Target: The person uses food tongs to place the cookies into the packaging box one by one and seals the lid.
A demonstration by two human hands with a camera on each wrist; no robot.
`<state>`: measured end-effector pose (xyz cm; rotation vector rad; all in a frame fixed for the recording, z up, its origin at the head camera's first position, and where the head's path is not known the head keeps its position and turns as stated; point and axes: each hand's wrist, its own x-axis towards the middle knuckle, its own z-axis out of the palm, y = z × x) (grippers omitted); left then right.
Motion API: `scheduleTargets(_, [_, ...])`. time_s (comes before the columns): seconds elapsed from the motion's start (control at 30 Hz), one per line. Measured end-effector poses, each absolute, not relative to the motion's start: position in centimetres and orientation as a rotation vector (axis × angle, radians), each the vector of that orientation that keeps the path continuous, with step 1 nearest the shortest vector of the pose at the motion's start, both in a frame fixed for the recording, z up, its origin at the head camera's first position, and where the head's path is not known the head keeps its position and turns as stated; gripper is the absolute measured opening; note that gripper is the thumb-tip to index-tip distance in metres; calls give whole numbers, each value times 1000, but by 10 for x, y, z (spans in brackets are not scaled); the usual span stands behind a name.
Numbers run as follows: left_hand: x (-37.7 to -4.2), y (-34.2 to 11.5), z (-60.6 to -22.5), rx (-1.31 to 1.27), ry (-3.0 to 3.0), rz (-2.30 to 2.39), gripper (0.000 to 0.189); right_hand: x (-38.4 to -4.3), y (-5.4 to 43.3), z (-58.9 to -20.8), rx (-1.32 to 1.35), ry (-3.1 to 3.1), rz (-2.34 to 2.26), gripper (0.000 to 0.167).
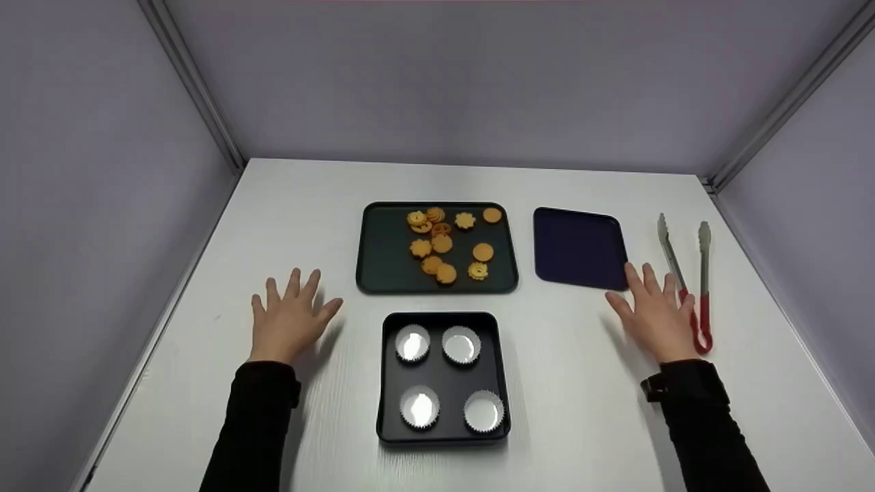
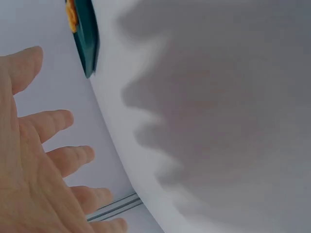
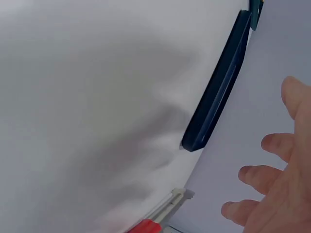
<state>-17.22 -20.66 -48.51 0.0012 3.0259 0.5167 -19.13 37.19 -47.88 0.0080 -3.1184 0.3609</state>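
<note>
White cups (image 1: 413, 344) stand unfilled, biscuits (image 1: 441, 244) lie untouched, and left hand (image 1: 287, 326) and right hand (image 1: 659, 326) (fingers spread) grasp nothing: work apparently unbegun.

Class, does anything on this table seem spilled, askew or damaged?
Nothing looks spilled or damaged. The blue tray looks askew, turned slightly against the green tray; the lower-right white cup crowds the side of the black tray.

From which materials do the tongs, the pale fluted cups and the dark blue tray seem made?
Tongs: probably metal, being grey and faintly shiny; the solid red handles suggest a plastic or rubber coating.
Pale fluted cups: thin foil or glossy paper, judging by pleated rims and bright glints.
Dark blue tray: smooth, even-coloured, so plastic or coated metal; unclear.
</note>
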Motion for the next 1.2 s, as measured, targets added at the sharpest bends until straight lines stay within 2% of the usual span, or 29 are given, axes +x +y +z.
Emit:
scheduleTargets(0.33, [-163,-193,-477,44,2944,648,81,-200,402,-462,-35,-3060,446,82])
scheduleTargets(0.67, [-142,-183,-472,40,2864,777,86,-208,442,-461,-58,-2971,560,80])
scheduleTargets(0.87, [-125,-164,-473,16,2788,972,88,-210,456,-467,-89,-2983,639,82])
scheduleTargets(1.2, [-111,-137,-480,60,2624,1294,76,-209,474,-495,-75,-2982,608,78])
